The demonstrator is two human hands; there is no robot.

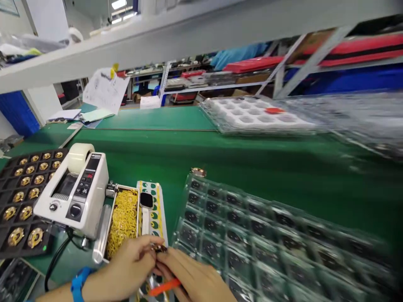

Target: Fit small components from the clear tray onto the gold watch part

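Note:
My left hand [126, 266] is closed in a pinch on a small dark part with a coppery glint [160, 248]; its exact kind cannot be made out. Against that part rest the fingers of my right hand [197, 277], which also holds a slim orange-red tool [165, 287] slanting out below the fingers. The tool's tip and kind are hidden. Just beyond my hands lie a white-strapped smartwatch [146, 200], a sheet of yellow and green stickers [160, 209] and a narrow box of yellow rubber-like rings [124, 214].
A white tape dispenser [91, 197] stands left, beside a black tray [8, 218] of gold round parts. To the right spreads a clear blister tray [220, 235] holding dark parts. One gold part [198, 171] sits behind it. More trays [252, 115] lie under the grey shelf beam [189, 37].

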